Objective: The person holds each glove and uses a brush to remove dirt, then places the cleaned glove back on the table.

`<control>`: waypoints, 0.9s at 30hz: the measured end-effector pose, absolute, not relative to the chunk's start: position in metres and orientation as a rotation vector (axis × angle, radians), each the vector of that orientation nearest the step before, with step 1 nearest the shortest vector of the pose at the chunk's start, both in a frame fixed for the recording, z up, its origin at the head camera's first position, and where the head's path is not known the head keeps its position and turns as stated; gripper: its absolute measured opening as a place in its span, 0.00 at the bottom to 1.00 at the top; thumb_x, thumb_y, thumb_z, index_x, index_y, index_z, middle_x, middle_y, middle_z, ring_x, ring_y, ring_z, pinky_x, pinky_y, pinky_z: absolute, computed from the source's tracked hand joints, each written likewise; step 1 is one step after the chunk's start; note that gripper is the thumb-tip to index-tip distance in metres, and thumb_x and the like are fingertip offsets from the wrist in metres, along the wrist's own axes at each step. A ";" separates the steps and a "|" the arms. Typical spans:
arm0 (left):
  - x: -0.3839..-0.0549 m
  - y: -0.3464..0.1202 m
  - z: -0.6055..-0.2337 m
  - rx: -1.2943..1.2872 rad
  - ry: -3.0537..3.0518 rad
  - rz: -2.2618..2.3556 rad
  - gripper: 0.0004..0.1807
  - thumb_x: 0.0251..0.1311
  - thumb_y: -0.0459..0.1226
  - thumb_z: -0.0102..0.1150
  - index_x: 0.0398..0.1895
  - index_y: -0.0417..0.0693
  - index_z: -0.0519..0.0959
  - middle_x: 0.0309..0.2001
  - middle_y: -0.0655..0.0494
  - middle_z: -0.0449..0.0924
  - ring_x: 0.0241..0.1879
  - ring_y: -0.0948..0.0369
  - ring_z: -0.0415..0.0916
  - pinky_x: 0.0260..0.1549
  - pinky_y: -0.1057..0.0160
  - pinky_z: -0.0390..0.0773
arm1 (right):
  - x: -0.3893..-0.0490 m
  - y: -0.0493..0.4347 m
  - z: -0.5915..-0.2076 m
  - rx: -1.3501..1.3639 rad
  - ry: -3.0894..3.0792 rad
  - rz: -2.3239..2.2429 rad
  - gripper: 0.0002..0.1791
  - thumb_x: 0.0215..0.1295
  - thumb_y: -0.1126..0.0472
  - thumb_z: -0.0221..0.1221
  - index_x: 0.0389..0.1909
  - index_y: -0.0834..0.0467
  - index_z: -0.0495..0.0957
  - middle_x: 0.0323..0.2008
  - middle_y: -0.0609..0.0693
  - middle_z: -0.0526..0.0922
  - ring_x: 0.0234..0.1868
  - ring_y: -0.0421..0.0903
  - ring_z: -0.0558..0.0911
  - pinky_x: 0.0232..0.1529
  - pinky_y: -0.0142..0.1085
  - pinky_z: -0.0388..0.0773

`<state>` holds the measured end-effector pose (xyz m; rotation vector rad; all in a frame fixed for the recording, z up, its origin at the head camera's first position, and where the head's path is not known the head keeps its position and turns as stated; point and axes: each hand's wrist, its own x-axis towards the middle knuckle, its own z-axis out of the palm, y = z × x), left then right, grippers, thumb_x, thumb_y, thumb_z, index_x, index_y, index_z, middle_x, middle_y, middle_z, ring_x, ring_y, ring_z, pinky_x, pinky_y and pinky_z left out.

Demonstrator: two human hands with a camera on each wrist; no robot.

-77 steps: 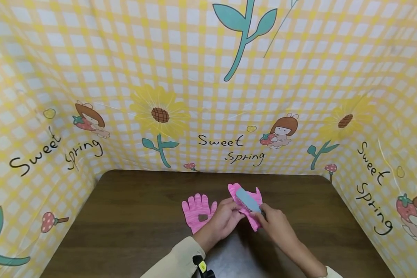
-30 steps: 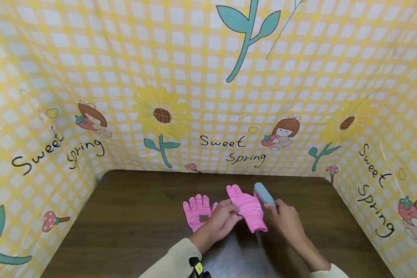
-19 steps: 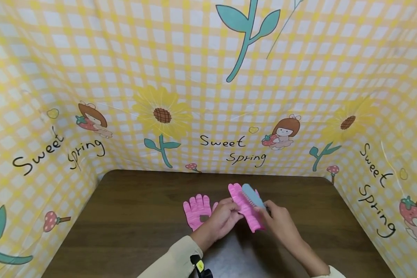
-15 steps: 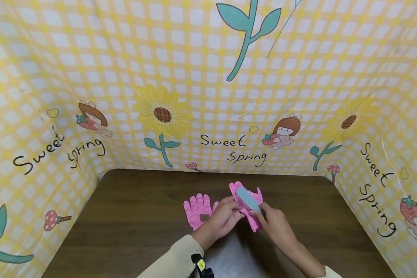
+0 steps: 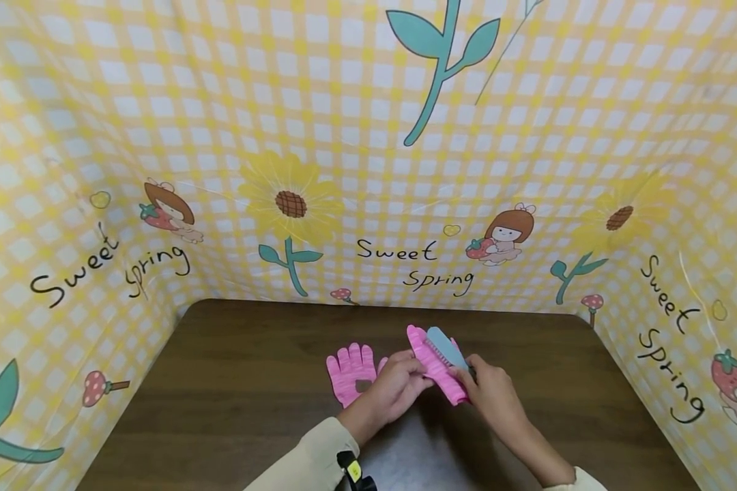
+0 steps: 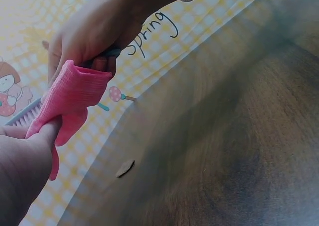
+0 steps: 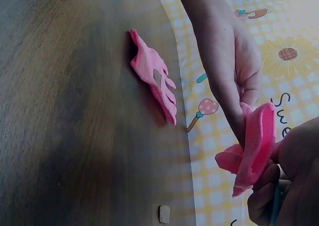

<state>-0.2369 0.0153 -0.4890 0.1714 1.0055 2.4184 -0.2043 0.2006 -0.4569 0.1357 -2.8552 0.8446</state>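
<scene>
My left hand (image 5: 394, 387) pinches the edge of a pink knit glove (image 5: 451, 389), held up above the table. My right hand (image 5: 496, 397) grips a light blue brush (image 5: 445, 346) by its handle. The brush lies over the glove's right part, bristles facing the knit. In the left wrist view the bristles (image 6: 27, 115) show behind the glove (image 6: 77, 91); in the right wrist view the glove's open cuff (image 7: 263, 143) faces the camera. A second pink glove (image 5: 347, 368) lies flat to the left, with a brown patch (image 5: 363, 386) on it.
The dark wooden table (image 5: 233, 389) has a yellow checked cloth (image 5: 368, 170) rising behind it and on both sides. A small tan scrap (image 7: 164, 214) lies on the table in both wrist views.
The brush has gone back and forth over the glove: off its right edge one second ago, across its middle half a second ago, slightly up and right now. My left hand stays nearly still.
</scene>
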 end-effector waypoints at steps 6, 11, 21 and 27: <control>-0.236 0.015 -0.490 0.178 1.004 2.411 0.32 0.72 0.24 0.32 0.79 0.27 0.46 0.80 0.33 0.48 0.81 0.40 0.44 0.77 0.38 0.47 | -0.206 0.203 -0.459 0.109 -2.840 0.850 0.14 0.69 0.52 0.64 0.41 0.61 0.81 0.18 0.44 0.70 0.20 0.40 0.68 0.20 0.31 0.63; -0.236 0.016 -0.491 0.175 1.012 2.407 0.32 0.72 0.25 0.31 0.79 0.27 0.46 0.80 0.33 0.47 0.81 0.40 0.43 0.77 0.38 0.47 | -0.207 0.205 -0.460 0.098 -2.835 0.861 0.15 0.69 0.52 0.64 0.42 0.61 0.81 0.17 0.44 0.69 0.20 0.40 0.67 0.19 0.31 0.62; -0.233 0.017 -0.492 0.170 1.005 2.404 0.32 0.71 0.24 0.30 0.78 0.26 0.45 0.80 0.32 0.47 0.81 0.41 0.43 0.77 0.38 0.47 | -0.208 0.211 -0.465 0.055 -2.835 0.877 0.15 0.70 0.51 0.63 0.41 0.61 0.81 0.17 0.44 0.69 0.20 0.40 0.68 0.19 0.31 0.63; -0.234 0.017 -0.493 0.190 1.011 2.412 0.31 0.71 0.24 0.30 0.78 0.25 0.48 0.80 0.32 0.49 0.80 0.40 0.45 0.77 0.38 0.47 | -0.210 0.213 -0.465 0.054 -2.832 0.867 0.15 0.70 0.52 0.64 0.41 0.62 0.81 0.18 0.45 0.70 0.21 0.42 0.70 0.21 0.33 0.65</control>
